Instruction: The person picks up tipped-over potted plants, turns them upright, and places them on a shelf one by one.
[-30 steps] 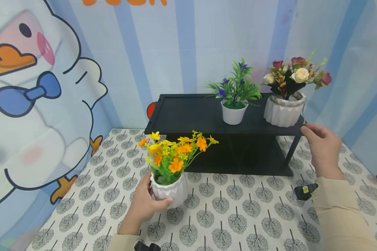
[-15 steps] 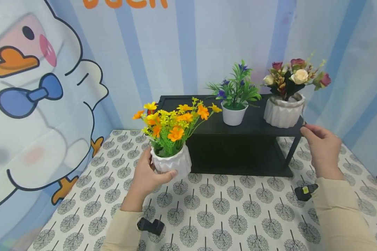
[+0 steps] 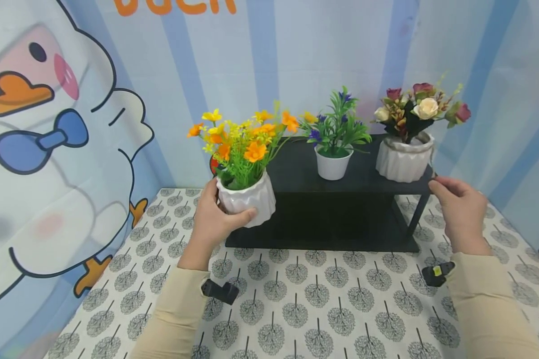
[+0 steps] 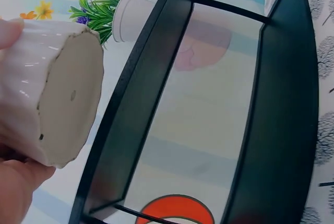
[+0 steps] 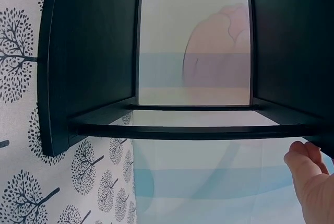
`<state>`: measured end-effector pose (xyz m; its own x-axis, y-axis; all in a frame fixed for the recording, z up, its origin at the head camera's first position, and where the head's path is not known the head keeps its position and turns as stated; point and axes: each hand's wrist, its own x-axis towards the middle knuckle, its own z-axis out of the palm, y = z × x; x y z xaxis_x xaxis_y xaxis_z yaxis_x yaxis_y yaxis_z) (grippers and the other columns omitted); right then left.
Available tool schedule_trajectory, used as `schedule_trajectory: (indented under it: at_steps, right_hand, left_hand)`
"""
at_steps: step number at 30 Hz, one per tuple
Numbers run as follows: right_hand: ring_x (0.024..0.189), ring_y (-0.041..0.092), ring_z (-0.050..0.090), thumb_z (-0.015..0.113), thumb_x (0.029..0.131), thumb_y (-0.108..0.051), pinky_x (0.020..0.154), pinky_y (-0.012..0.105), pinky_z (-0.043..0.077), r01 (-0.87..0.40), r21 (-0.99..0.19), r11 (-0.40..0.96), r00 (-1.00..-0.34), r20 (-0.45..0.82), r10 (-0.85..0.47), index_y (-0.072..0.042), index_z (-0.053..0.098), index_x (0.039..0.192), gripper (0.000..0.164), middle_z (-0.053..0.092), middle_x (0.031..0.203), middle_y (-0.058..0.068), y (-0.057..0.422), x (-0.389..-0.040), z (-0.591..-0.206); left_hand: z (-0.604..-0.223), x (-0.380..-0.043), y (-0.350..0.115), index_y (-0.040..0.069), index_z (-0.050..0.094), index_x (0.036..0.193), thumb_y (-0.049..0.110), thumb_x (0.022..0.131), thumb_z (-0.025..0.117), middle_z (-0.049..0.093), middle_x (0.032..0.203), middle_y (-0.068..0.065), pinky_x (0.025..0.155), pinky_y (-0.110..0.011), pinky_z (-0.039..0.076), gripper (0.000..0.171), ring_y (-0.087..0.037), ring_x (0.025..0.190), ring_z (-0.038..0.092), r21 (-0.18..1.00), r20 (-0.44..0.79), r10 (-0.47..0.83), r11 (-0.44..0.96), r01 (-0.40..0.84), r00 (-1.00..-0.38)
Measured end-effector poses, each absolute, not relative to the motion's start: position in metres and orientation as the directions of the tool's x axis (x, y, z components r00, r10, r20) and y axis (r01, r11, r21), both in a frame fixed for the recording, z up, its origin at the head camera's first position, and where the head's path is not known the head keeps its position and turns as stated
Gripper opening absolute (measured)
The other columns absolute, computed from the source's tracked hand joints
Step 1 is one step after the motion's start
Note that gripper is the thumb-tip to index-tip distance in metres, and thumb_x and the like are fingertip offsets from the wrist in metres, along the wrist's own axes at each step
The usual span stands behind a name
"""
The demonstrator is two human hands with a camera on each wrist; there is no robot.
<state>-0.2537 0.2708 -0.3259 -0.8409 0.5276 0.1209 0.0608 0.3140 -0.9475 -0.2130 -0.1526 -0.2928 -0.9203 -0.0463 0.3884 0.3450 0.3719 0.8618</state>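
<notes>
My left hand (image 3: 213, 219) grips a white fluted flowerpot (image 3: 251, 199) with yellow and orange artificial flowers (image 3: 247, 142). The pot is in the air before the left end of a black two-tier shelf (image 3: 292, 172). In the left wrist view, the pot's pale underside (image 4: 73, 96) faces the camera, apart from the shelf. At the shelf's front right corner, my right hand (image 3: 461, 214) pinches the upper board's edge with thumb and fingers. Part of that grip is hidden in the right wrist view, where the hand (image 5: 310, 182) meets the board.
On the upper board stand a small white pot with purple-flowered greenery (image 3: 333, 164) and a white fluted pot of roses (image 3: 404, 159). A tree-patterned cloth (image 3: 316, 314) covers the table. Behind hangs a striped curtain (image 3: 224, 60) with a cartoon duck.
My left hand has lifted the flowerpot from low over the cloth to about the height of the shelf's upper board. My right hand keeps its place at the shelf corner.
</notes>
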Motion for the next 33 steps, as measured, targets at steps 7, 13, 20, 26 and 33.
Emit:
schedule_trajectory:
  at_steps: [7, 13, 20, 26, 33]
  right_hand:
    - [0.091, -0.002, 0.046, 0.057, 0.087, -0.045, 0.084, 0.027, 0.036, 0.049, -0.945, 0.323, -0.833, 0.14, 0.535, -0.015, 0.061, 0.123, 0.047, 0.053, 0.093, -0.021, 0.272, -0.253, -0.323]
    - [0.091, -0.001, 0.046, 0.058, 0.088, -0.043, 0.084, 0.027, 0.036, 0.035, -0.949, 0.314, -0.83, 0.147, 0.539, -0.014, 0.062, 0.122, 0.045, 0.053, 0.093, -0.021, 0.272, -0.254, -0.321]
    - [0.102, 0.006, 0.047, 0.057, 0.088, -0.045, 0.085, 0.029, 0.039, 0.034, -0.945, 0.327, -0.832, 0.154, 0.533, -0.015, 0.061, 0.124, 0.047, 0.055, 0.104, -0.014, 0.271, -0.253, -0.323]
    - [0.106, 0.01, 0.047, 0.054, 0.088, -0.05, 0.082, 0.027, 0.038, 0.056, -0.931, 0.36, -0.843, 0.149, 0.517, -0.016, 0.059, 0.126, 0.051, 0.056, 0.115, -0.005, 0.271, -0.253, -0.327]
    - [0.111, 0.013, 0.047, 0.053, 0.088, -0.05, 0.088, 0.032, 0.039, 0.058, -0.93, 0.364, -0.843, 0.149, 0.516, -0.016, 0.058, 0.127, 0.052, 0.055, 0.12, -0.001, 0.271, -0.252, -0.329]
  left_hand:
    - [-0.276, -0.229, -0.144, 0.005, 0.044, 0.129, 0.021, 0.061, 0.085, 0.049, 0.118, -0.011, 0.085, -0.039, 0.047, 0.081, -0.024, 0.099, 0.053, 0.816, 0.479, -0.052, 0.394, 0.423, -0.876]
    - [-0.267, -0.242, -0.143, 0.004, 0.042, 0.132, 0.021, 0.063, 0.084, 0.049, 0.121, -0.012, 0.088, -0.041, 0.045, 0.082, -0.025, 0.103, 0.051, 0.795, 0.529, -0.077, 0.393, 0.462, -0.845]
    - [-0.265, -0.257, -0.141, 0.005, 0.039, 0.134, 0.03, 0.064, 0.083, 0.048, 0.122, -0.012, 0.09, -0.04, 0.044, 0.086, -0.026, 0.105, 0.049, 0.81, 0.488, -0.157, 0.449, 0.378, -0.859]
    - [-0.269, -0.272, -0.138, 0.004, 0.04, 0.133, 0.029, 0.065, 0.083, 0.046, 0.122, -0.012, 0.091, -0.04, 0.042, 0.084, -0.025, 0.105, 0.047, 0.805, 0.5, -0.2, 0.465, 0.368, -0.843]
    - [-0.275, -0.286, -0.13, 0.004, 0.038, 0.134, 0.032, 0.065, 0.083, 0.041, 0.126, -0.014, 0.093, -0.039, 0.041, 0.087, -0.027, 0.109, 0.042, 0.809, 0.475, -0.216, 0.489, 0.326, -0.853]
